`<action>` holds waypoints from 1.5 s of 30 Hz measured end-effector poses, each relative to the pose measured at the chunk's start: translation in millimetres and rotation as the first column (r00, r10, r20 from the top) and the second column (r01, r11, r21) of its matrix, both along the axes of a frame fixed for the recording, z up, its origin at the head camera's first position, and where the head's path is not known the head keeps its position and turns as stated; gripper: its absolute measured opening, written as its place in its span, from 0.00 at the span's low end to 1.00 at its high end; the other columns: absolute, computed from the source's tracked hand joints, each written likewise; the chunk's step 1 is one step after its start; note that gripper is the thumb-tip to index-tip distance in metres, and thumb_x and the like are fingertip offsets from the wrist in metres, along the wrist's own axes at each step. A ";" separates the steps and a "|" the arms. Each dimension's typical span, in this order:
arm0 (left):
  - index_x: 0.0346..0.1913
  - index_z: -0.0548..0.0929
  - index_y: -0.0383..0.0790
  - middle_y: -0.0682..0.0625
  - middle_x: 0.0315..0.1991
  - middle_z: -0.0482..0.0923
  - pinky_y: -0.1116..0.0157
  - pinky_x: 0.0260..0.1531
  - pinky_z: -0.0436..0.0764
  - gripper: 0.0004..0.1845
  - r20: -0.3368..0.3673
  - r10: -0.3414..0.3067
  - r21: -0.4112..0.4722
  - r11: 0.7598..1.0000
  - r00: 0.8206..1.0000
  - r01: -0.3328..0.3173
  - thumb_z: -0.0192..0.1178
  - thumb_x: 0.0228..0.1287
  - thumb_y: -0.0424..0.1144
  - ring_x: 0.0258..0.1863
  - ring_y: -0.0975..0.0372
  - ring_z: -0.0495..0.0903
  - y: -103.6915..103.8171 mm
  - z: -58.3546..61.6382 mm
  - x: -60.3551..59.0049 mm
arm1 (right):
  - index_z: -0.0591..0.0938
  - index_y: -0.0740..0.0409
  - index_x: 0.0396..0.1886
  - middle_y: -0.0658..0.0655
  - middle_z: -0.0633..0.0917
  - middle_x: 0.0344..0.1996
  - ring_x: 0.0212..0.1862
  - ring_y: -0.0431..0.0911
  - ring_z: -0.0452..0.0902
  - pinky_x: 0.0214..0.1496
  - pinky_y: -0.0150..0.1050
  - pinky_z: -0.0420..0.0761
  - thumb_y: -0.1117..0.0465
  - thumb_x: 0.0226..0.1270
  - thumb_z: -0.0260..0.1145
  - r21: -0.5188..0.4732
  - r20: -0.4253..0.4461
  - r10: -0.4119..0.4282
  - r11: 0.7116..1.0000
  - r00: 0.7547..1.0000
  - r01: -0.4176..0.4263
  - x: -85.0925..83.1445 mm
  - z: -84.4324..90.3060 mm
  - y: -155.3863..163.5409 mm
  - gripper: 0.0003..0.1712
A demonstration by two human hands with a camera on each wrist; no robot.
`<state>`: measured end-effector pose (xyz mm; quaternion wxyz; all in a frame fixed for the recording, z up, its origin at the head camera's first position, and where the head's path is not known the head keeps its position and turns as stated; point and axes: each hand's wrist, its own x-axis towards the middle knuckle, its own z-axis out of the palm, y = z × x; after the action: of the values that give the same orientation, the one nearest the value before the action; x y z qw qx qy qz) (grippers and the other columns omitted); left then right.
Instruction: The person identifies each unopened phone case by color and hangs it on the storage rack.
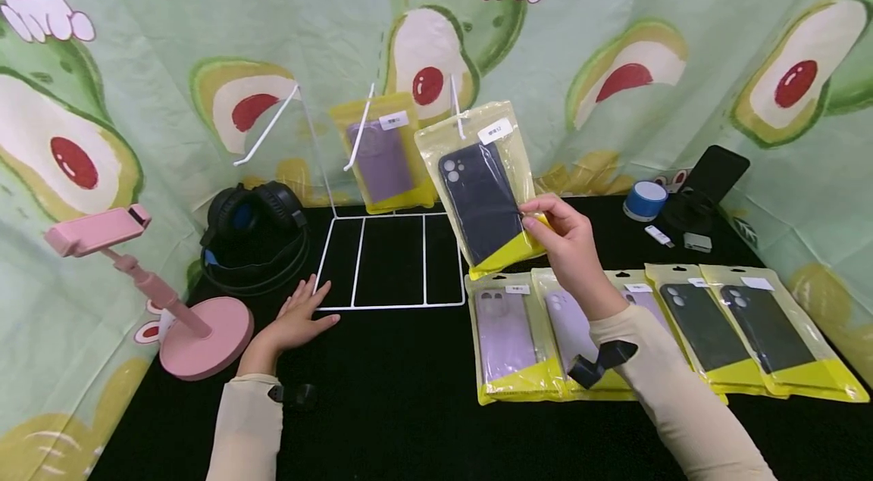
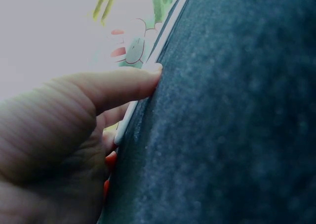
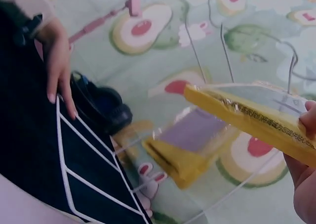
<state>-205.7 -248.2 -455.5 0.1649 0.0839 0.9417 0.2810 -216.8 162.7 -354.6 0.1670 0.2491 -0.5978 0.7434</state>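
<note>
My right hand (image 1: 569, 250) pinches the lower right edge of a clear and yellow package (image 1: 480, 189) with a black phone case in it. The rightmost hook (image 1: 455, 106) of a white wire rack (image 1: 392, 307) overlaps the package's top, its tip showing in front. Another package (image 1: 385, 155), with a purple phone case, hangs at the middle hook (image 1: 361, 129); the left hook (image 1: 269, 125) is bare. In the left wrist view, my left hand (image 2: 54, 120) has its fingers at the rack's white wire (image 2: 165, 36). Its fingers are spread on the black table by the rack's front left corner.
Several packaged phone cases (image 1: 709, 337) lie in a row at the right. Black headphones (image 1: 255, 220) and a pink phone stand (image 1: 204, 333) are on the left. A blue and white cylinder (image 1: 645, 201), a USB stick (image 1: 658, 235) and a black stand (image 1: 712, 182) sit at back right.
</note>
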 end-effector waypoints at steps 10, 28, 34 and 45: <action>0.73 0.51 0.32 0.29 0.73 0.32 0.40 0.65 0.32 0.39 -0.008 -0.006 -0.005 1.000 1.000 0.006 0.53 0.68 0.49 0.71 0.39 0.29 -0.2 -1.9 -3.6 | 0.85 0.53 0.32 0.45 0.84 0.34 0.45 0.42 0.75 0.46 0.29 0.76 0.77 0.61 0.61 -0.036 0.164 -0.136 0.989 0.977 0.144 -66.4 6.1 -17.7 0.15; 0.73 0.50 0.32 0.30 0.73 0.31 0.40 0.65 0.31 0.39 -0.009 -0.016 -0.005 1.000 1.000 0.016 0.52 0.69 0.49 0.71 0.40 0.28 -0.6 -1.3 -5.3 | 0.84 0.52 0.39 0.43 0.81 0.39 0.40 0.42 0.73 0.40 0.28 0.75 0.75 0.59 0.64 0.037 0.331 -0.177 0.984 0.927 0.175 -94.6 -15.4 -7.9 0.15; 0.73 0.50 0.32 0.30 0.73 0.31 0.40 0.65 0.31 0.39 -0.002 -0.012 0.002 1.000 1.000 0.012 0.53 0.68 0.50 0.71 0.39 0.28 -2.3 -2.2 -3.5 | 0.77 0.73 0.50 0.47 0.80 0.39 0.36 0.39 0.79 0.40 0.29 0.79 0.75 0.62 0.60 0.084 0.336 -0.153 0.988 0.929 0.132 -90.7 -34.5 5.3 0.15; 0.73 0.50 0.32 0.30 0.73 0.31 0.39 0.65 0.31 0.39 0.002 -0.002 -0.004 1.000 1.000 0.002 0.52 0.69 0.49 0.71 0.39 0.28 -2.3 -1.0 -0.9 | 0.75 0.74 0.48 0.46 0.82 0.36 0.34 0.38 0.82 0.39 0.28 0.80 0.74 0.65 0.59 0.043 0.352 -0.097 0.995 0.931 0.087 -62.2 -65.5 47.5 0.12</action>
<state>-206.7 -250.5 -456.4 0.1661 0.0843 0.9421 0.2790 -279.0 210.2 -420.1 0.0880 0.0855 -0.6390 0.7594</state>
